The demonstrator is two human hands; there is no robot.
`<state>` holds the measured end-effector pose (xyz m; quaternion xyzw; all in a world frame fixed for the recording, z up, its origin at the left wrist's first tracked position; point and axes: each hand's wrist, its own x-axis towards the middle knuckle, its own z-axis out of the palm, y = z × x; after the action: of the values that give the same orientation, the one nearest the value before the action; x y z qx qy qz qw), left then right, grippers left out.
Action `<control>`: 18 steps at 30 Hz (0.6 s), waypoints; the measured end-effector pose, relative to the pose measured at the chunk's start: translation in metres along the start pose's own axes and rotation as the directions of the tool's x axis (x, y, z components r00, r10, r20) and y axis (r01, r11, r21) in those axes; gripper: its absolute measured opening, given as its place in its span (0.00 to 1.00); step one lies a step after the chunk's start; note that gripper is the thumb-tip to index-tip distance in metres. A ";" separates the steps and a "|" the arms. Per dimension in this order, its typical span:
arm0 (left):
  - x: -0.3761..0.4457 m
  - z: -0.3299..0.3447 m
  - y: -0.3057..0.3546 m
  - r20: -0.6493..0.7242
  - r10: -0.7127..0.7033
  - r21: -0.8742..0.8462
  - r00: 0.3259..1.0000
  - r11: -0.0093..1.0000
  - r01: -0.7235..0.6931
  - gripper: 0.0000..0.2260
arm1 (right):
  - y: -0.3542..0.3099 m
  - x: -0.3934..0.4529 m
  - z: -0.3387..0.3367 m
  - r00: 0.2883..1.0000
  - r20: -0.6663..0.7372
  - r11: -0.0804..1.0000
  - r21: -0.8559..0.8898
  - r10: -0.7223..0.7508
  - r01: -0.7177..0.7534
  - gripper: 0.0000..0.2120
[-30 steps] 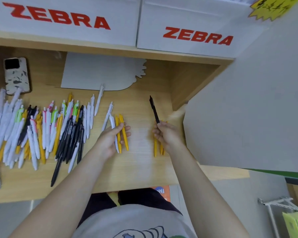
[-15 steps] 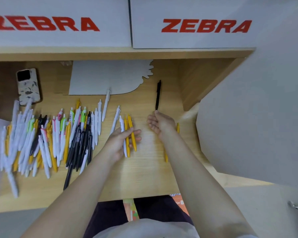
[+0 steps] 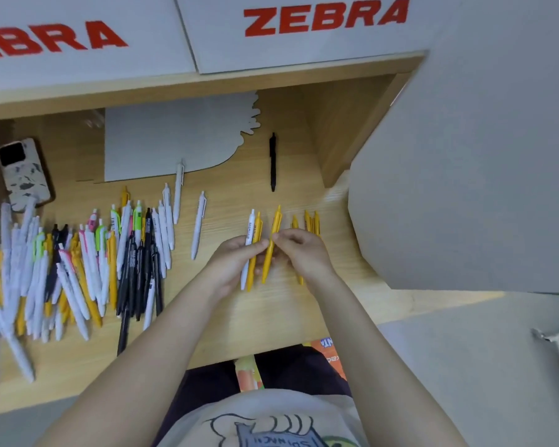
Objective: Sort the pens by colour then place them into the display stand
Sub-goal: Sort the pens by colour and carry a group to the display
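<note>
Sorting's mid-way: the left hand [image 3: 231,262] grips a white pen and a yellow one, the right hand [image 3: 299,251] pinches a yellow pen [image 3: 270,245] between them, probably bound for the yellow group [image 3: 311,222] just beyond its knuckles

Both forearms reach forward, left hand [image 3: 231,262] and right hand [image 3: 299,251] meeting, fingers curled in a grip.

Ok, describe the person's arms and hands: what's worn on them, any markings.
Both forearms are bare, no sleeves reaching them. The left hand and right hand wear no gloves; no rings, watch or bracelets are visible. No markings show. The fingers are bare too.
</note>
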<state>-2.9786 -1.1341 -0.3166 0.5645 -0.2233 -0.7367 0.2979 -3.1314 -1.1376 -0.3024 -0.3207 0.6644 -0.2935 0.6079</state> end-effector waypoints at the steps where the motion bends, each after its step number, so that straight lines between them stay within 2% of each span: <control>1: 0.000 0.000 -0.002 0.022 -0.021 -0.035 1.000 0.999 0.022 0.11 | 0.003 -0.001 -0.006 1.000 -0.030 0.999 -0.037 -0.010 0.009 0.07; 4: 0.003 -0.002 -0.012 -0.006 -0.043 -0.089 0.999 0.995 0.042 0.08 | 0.016 -0.004 -0.025 0.992 -0.119 0.993 -0.118 -0.038 0.024 0.06; 9: 0.008 0.014 -0.020 -0.162 -0.007 0.047 0.987 0.999 0.015 0.05 | 0.033 -0.003 -0.047 0.936 -0.282 0.918 -0.387 -0.212 0.091 0.06; 14: 0.024 0.046 -0.014 -0.302 0.066 0.233 0.951 0.972 0.006 0.02 | 0.037 0.009 -0.049 0.910 -0.277 0.803 -0.589 -0.308 0.093 0.14; 18: 0.034 0.054 -0.017 -0.290 0.116 0.326 0.950 0.945 -0.016 0.02 | 0.044 0.013 -0.053 0.918 -0.255 0.764 -0.641 -0.303 0.074 0.16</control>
<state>-3.0400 -1.1461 -0.3372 0.7044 -0.3098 -0.5840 0.2584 -3.1879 -1.1201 -0.3398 -0.5119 0.7826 -0.1711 0.3102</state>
